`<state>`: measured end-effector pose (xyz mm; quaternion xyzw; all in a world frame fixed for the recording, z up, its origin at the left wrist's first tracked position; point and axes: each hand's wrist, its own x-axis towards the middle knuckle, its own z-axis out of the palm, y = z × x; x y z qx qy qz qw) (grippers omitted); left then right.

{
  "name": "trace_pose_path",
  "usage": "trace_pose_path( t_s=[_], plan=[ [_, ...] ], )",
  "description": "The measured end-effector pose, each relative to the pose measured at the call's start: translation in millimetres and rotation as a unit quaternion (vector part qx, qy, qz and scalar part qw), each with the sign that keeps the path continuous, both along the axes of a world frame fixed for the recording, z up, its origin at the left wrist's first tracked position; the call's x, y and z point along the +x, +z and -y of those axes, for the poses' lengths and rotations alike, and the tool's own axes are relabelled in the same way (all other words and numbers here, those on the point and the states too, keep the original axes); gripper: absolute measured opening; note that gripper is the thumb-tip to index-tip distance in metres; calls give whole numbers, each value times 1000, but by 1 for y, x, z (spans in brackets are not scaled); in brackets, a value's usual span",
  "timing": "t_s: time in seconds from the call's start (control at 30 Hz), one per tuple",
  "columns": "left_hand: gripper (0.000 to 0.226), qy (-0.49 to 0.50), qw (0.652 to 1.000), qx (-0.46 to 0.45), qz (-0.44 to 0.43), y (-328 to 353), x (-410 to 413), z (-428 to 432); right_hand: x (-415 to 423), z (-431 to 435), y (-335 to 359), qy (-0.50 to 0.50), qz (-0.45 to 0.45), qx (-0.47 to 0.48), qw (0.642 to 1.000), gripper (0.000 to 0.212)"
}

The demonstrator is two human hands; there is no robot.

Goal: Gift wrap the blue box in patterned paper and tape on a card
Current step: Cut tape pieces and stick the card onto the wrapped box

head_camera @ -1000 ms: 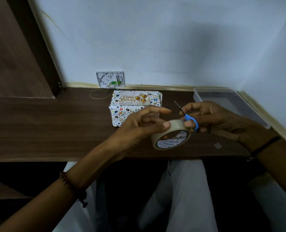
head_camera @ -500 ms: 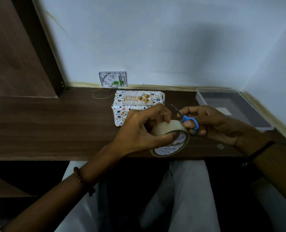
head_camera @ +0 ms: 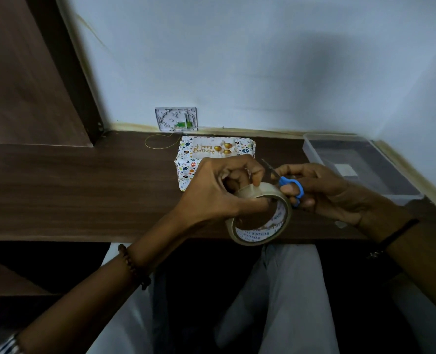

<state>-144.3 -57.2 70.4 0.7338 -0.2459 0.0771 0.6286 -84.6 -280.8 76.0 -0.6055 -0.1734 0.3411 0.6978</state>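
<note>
Where the dark wood tabletop [head_camera: 84, 190] meets the wall, a loop of yellow thread [head_camera: 159, 143] lies just left of the gift box [head_camera: 186, 169]. The box is already covered in patterned paper and sits near the back edge, with a "Happy Birthday" card [head_camera: 211, 149] lying flat on its top. Whether any tape holds the card down cannot be told from here. In front of the box, above the near edge of the tabletop, the left hand [head_camera: 219, 192] grasps a roll of clear packing tape [head_camera: 260, 215]. Its thumb lies along the roll's side, and its curled fingertips pick at the top of the band, apparently searching for the free end. Just right of the roll, the right hand [head_camera: 324, 192] is closed around small blue-handled scissors [head_camera: 292, 186], whose blades point up and to the left, close to the left fingertips. A clear plastic tray [head_camera: 359, 169] with a pale square inside it stands well to the right, against the wall. The wrapping looks done, so the step in hand appears to be getting a strip of tape to fix the card. The next move calls for lifting the tape end cleanly, drawing out a short length while the roll stays steady, then bringing the scissors across it without letting the strip fold back on itself.
</note>
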Motion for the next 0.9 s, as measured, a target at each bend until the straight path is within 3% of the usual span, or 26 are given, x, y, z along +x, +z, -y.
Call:
trace_pose_path(
  t_s=[0.13, 0.27, 0.43, 0.63, 0.9],
  plan=[
    [39, 16, 1000, 11, 18, -5, 0, 1, -1, 2, 2, -2, 8, -2, 1000, 50],
    [36, 17, 1000, 22, 1, -6, 0, -1, -2, 3, 4, -1, 10, -4, 1000, 57],
    [32, 37, 997, 41, 52, -5, -2, -2, -2, 4, 5, -6, 9, -9, 1000, 28],
    [26, 110, 982, 37, 152, -14, -6, 4, 0, 4, 3, -24, -1, 6, 1000, 68],
    [22, 114, 976, 31, 180, -15, -5, 10, 2, 10, 4, -15, -24, 18, 999, 67]
  ],
)
